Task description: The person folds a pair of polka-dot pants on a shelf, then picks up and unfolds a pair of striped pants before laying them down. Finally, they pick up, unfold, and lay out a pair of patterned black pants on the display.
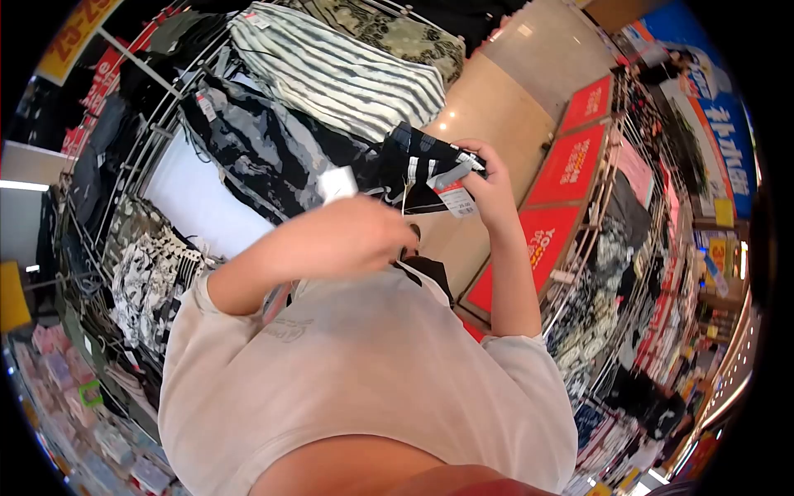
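My right hand is closed on the edge of a black garment, which looks like trousers or shorts. White labels show on its inside. A white and red price tag hangs just below my right fingers. My left hand is beside the garment's lower left edge, palm down and smeared by motion; its fingers are not clear. A blurred white tag shows just above it. Under and beside the garment lies a black and grey patterned piece of clothing on the rack.
Striped trousers and a camouflage-patterned garment lie farther back on the metal rack. On the right, red sign panels front another clothing rack. A tiled aisle floor runs between them. More folded goods stand at left.
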`<action>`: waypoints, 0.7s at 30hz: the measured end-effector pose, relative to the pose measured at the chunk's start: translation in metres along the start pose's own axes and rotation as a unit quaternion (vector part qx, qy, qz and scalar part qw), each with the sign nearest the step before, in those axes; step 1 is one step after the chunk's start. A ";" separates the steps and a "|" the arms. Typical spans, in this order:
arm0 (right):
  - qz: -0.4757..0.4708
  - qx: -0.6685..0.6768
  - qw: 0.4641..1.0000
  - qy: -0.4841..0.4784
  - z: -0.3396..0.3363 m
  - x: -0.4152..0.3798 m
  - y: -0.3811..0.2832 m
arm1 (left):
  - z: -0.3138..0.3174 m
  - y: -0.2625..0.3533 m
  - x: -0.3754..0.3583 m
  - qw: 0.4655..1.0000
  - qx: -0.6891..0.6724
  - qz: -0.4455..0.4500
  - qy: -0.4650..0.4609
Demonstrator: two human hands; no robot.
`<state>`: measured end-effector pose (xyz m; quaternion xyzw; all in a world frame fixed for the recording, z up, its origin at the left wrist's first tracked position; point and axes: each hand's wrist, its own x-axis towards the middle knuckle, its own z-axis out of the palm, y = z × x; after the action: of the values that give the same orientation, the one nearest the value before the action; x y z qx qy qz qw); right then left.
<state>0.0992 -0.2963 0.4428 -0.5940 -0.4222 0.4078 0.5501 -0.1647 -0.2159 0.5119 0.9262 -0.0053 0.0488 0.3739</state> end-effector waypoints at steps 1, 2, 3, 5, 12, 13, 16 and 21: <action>-0.003 0.004 1.000 -0.013 -0.006 0.012 0.000 | 0.007 0.003 0.004 1.000 0.005 -0.012 0.007; -0.005 0.036 0.999 -0.033 -0.013 0.022 0.000 | 0.016 0.004 0.008 0.998 -0.032 -0.045 -0.018; -0.006 0.067 0.996 -0.056 -0.021 0.033 0.000 | 0.025 0.003 0.013 0.994 -0.070 -0.079 -0.037; -0.055 0.044 0.992 -0.102 -0.040 0.056 0.008 | 0.026 -0.007 0.030 0.995 -0.061 -0.081 0.005; -0.067 0.067 0.936 -0.338 -0.092 0.096 -0.011 | 0.026 -0.039 0.081 0.863 -0.081 -0.189 0.461; -0.067 0.071 0.930 -0.355 -0.097 0.101 -0.016 | 0.028 -0.040 0.088 0.892 -0.021 -0.156 0.424; -0.098 0.046 0.876 -0.469 -0.107 0.115 -0.026 | 0.045 -0.041 0.117 0.915 -0.020 -0.089 0.394; -0.142 0.038 0.870 -0.471 -0.113 0.134 -0.020 | 0.068 -0.027 0.135 0.877 -0.065 -0.188 0.438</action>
<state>0.2474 -0.2028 0.4670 -0.2436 -0.6948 0.5729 0.3602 -0.0235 -0.2405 0.4573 0.7671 0.3300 0.3784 0.3993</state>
